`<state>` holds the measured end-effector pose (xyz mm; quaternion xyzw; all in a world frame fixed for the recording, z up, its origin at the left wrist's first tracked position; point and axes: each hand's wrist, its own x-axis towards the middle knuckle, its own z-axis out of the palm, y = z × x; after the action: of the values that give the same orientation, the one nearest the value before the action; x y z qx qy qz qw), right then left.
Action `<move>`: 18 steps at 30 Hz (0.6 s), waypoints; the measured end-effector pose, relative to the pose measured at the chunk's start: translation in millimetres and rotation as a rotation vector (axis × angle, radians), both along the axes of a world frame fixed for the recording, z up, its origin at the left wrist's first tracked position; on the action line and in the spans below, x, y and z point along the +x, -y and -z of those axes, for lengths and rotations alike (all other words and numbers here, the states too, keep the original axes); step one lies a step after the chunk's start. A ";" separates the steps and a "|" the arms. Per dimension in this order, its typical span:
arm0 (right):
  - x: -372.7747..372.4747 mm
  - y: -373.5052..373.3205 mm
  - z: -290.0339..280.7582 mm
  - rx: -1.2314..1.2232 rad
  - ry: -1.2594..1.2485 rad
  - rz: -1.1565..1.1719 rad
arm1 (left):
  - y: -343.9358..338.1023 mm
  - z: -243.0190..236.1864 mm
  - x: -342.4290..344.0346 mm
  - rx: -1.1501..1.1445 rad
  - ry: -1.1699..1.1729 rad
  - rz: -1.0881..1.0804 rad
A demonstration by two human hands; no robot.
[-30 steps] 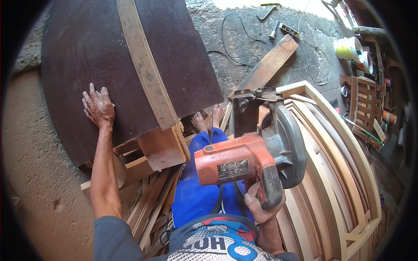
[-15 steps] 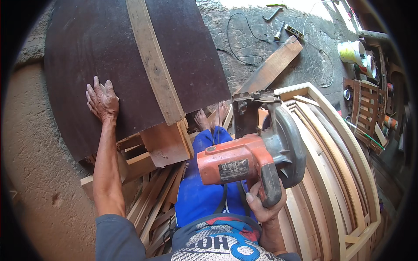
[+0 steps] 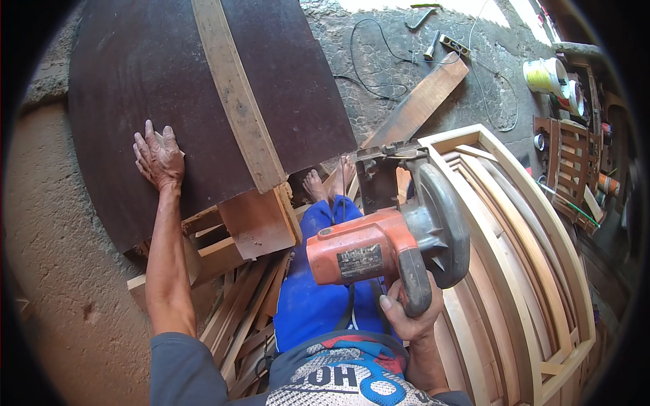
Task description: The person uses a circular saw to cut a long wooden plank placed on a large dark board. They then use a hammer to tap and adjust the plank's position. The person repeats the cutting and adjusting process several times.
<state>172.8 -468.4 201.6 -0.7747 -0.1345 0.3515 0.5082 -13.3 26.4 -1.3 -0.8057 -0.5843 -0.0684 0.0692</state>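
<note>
My right hand (image 3: 414, 311) is wrapped round the black rear handle of a circular saw (image 3: 359, 249) with a worn orange body and grey blade guard. The saw is held in front of my blue trousers, its metal base plate toward the dark board. My left hand (image 3: 160, 157) rests on the large dark brown board (image 3: 128, 81) at the left. A small pale piece (image 3: 160, 139) shows between its thumb and fingers, mostly covered by the hand. A long wooden strip (image 3: 233, 88) lies across the board, right of that hand.
Curved wooden frames (image 3: 518, 271) are stacked at my right. Offcuts (image 3: 237, 318) lie below the board, beside my legs. On the floor ahead are a plank (image 3: 423, 101), a black cord (image 3: 359, 64), a power strip (image 3: 454, 45) and a hammer (image 3: 431, 47). Buckets (image 3: 546, 76) stand far right.
The circular saw in my right hand has shifted very slightly left. The view has turned a little. My left hand stays in place on the board.
</note>
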 end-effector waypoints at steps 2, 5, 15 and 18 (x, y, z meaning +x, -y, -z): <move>-0.5 0.3 0.7 0.009 -0.011 0.002 | 0.2 -0.7 0.0 -0.002 0.004 0.003; 0.6 1.5 2.7 0.010 -0.008 -0.019 | 0.4 -2.2 2.1 -0.060 0.052 -0.004; -2.6 0.0 5.4 -0.022 0.035 -0.101 | -3.7 -0.8 -1.7 -0.079 0.041 -0.003; -6.2 -2.9 7.7 0.041 0.079 -0.085 | -4.2 -1.0 -1.7 -0.077 0.034 -0.002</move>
<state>166.6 -465.5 193.9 -0.7709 -0.1946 0.3390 0.5030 -15.0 30.7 -0.3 -0.8060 -0.5883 -0.0593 0.0284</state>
